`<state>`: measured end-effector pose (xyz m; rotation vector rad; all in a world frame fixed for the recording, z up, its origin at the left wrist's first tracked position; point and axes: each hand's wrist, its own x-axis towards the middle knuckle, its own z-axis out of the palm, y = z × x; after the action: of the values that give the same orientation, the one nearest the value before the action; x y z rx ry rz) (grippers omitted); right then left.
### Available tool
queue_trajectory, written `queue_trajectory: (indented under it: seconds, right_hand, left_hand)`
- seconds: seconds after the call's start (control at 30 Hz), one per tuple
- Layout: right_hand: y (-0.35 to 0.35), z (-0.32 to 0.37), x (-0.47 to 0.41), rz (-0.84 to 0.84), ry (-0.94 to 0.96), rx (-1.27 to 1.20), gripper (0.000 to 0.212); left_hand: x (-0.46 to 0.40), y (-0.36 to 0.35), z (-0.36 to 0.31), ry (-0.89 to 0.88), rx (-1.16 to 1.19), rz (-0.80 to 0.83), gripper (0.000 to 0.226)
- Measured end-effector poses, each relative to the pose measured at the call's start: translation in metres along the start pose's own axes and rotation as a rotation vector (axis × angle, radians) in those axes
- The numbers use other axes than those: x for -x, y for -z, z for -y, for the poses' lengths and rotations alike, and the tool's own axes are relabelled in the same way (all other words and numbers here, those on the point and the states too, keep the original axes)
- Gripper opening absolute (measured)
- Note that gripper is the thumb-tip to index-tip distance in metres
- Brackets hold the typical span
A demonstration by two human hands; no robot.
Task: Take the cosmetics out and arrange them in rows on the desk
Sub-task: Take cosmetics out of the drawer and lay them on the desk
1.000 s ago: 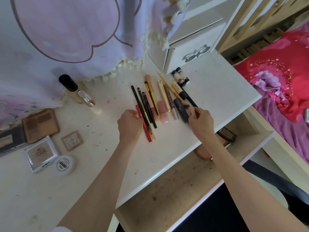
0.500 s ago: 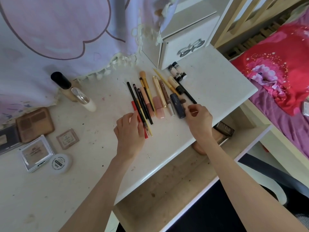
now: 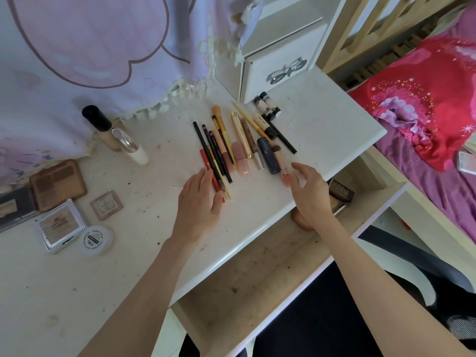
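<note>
A row of slim cosmetics lies across the middle of the white desk: black pencils, a red pencil, brushes, a gold tube, a pink tube, a navy tube and a short pink brush. My left hand lies flat with straight fingers on the near ends of the pencils. My right hand hovers open just right of the pink brush, holding nothing. Two small black-capped tubes lie further back.
Compacts and palettes with a round white jar sit at the left. Two bottles lie near the draped cloth. An open drawer below holds a brown case. A white drawer box stands behind; a bed lies right.
My right hand has let go of the short pink brush beside the navy tube and opened. My left hand's fingers have straightened and spread flat against the pencil ends.
</note>
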<state>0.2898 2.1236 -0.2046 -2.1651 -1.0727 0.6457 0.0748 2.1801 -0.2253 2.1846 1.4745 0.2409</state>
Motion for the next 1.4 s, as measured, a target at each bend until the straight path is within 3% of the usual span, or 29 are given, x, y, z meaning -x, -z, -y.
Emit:
queue_trajectory:
  seconds: [0.13, 0.27, 0.43, 0.53, 0.63, 0.8, 1.0, 1.07, 1.23, 1.4]
  right_hand:
    - [0.011, -0.018, 0.026, -0.049, 0.084, 0.045, 0.032]
    - [0.026, -0.049, 0.05, -0.027, 0.1, 0.131, 0.031]
    - [0.044, -0.099, 0.063, 0.078, 0.109, 0.451, 0.032]
    - [0.052, -0.118, 0.052, 0.135, 0.202, 0.636, 0.028]
    - [0.058, -0.121, 0.032, 0.261, 0.158, 0.858, 0.035]
    - [0.052, -0.127, -0.006, 0.417, 0.117, 0.924, 0.037]
    - [0.029, -0.145, -0.035, 0.556, 0.012, 0.728, 0.048]
    - [0.024, -0.147, -0.04, 0.523, -0.022, 0.684, 0.047]
    - [0.013, -0.142, -0.044, 0.395, -0.086, 0.715, 0.039]
    - [-0.001, -0.141, -0.044, 0.314, -0.092, 0.793, 0.047]
  left_hand:
    - [0.021, 0.001, -0.017, -0.032, 0.08, -0.051, 0.05]
    - [0.055, -0.012, -0.045, -0.31, 0.139, -0.2, 0.03]
    - [0.086, -0.056, -0.084, -0.543, 0.155, 0.026, 0.039]
    - [0.086, -0.095, -0.095, -0.517, 0.124, 0.215, 0.043]
    - [0.07, -0.126, -0.101, -0.475, 0.036, 0.374, 0.055]
    - [0.03, -0.161, -0.114, -0.544, -0.259, 0.461, 0.073]
    - [0.01, -0.181, -0.115, -0.529, -0.42, 0.484, 0.07]
    - [0.015, -0.181, -0.111, -0.512, -0.419, 0.463, 0.071]
    - [0.033, -0.185, -0.1, -0.555, -0.433, 0.195, 0.065]
    - [0.031, -0.179, -0.095, -0.448, -0.423, 0.171, 0.066]
